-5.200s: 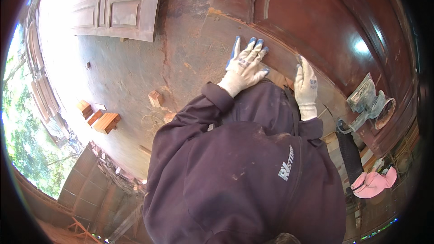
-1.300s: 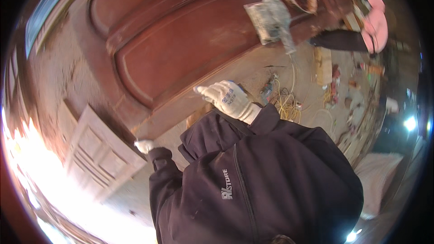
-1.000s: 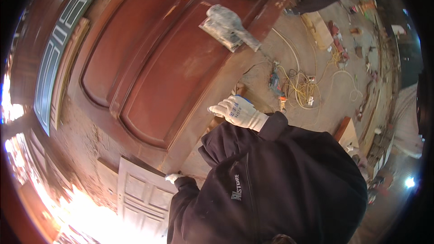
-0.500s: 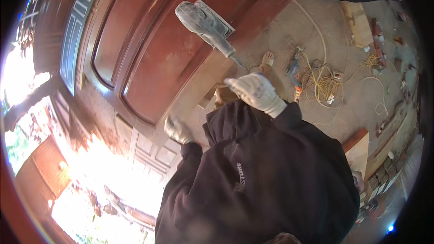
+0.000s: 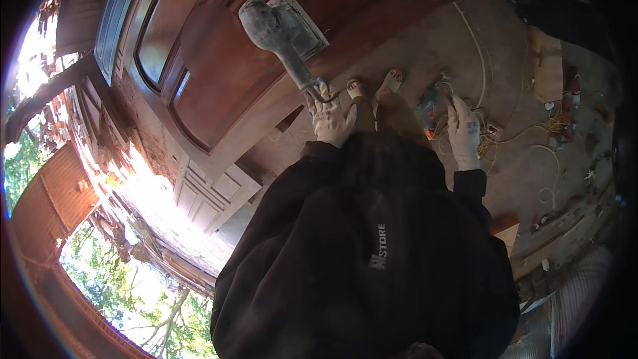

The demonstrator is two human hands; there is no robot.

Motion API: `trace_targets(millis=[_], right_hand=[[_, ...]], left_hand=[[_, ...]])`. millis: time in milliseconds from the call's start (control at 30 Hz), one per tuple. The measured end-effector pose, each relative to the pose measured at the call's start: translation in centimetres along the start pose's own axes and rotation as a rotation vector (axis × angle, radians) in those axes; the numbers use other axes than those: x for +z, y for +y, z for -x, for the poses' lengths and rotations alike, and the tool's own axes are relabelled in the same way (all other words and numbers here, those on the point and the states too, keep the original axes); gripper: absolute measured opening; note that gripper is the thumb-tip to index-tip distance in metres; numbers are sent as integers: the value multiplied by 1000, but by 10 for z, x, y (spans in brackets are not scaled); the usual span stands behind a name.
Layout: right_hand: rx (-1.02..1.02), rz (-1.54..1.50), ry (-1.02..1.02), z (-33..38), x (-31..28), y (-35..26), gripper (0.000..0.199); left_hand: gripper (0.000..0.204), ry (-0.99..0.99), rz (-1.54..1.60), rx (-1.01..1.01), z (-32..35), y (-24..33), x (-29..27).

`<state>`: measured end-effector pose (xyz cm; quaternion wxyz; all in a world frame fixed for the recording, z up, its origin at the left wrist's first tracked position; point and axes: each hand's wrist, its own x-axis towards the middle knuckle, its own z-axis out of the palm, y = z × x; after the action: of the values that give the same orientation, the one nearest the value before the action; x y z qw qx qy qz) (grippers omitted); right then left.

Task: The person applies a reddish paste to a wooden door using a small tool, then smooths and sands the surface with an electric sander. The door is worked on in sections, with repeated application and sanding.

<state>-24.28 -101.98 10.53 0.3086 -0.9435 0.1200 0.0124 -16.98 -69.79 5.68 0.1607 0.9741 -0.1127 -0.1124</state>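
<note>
A dusty grey electric sander with a square pad rests on the reddish-brown wooden door panel. Its narrow handle points back toward me. My left hand, in a white work glove, is at the handle's tail end, where the dark cord curves across its fingers. The fingers are stretched and the thumb stands apart. Off to the right, my right hand, also gloved, is held above the floor with its fingers extended. I make out nothing in it.
On the floor to the right lie a blue power tool and tangled yellow cord. A board lies farther right. My feet are beside the door's edge. A pale panelled piece stands at the left, near a bright opening.
My left hand has moved up and right to the sander's tail end. The right hand has swung away from there to the right. The view has shifted, and the sander still rests on the panel.
</note>
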Motion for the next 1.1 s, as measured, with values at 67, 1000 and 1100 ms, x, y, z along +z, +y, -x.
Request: trace_targets(millis=[67, 1000, 1100], right_hand=[[-49, -44, 32, -16, 2, -3, 31], [-125, 190, -435, -153, 43, -13, 18], [-112, 222, -533, -159, 36, -25, 20]], left_hand=[[75, 28, -64, -1, -1, -2, 2], [81, -358, -49, -547, 31, -97, -30], [84, -447, -87, -652, 12, -86, -32]])
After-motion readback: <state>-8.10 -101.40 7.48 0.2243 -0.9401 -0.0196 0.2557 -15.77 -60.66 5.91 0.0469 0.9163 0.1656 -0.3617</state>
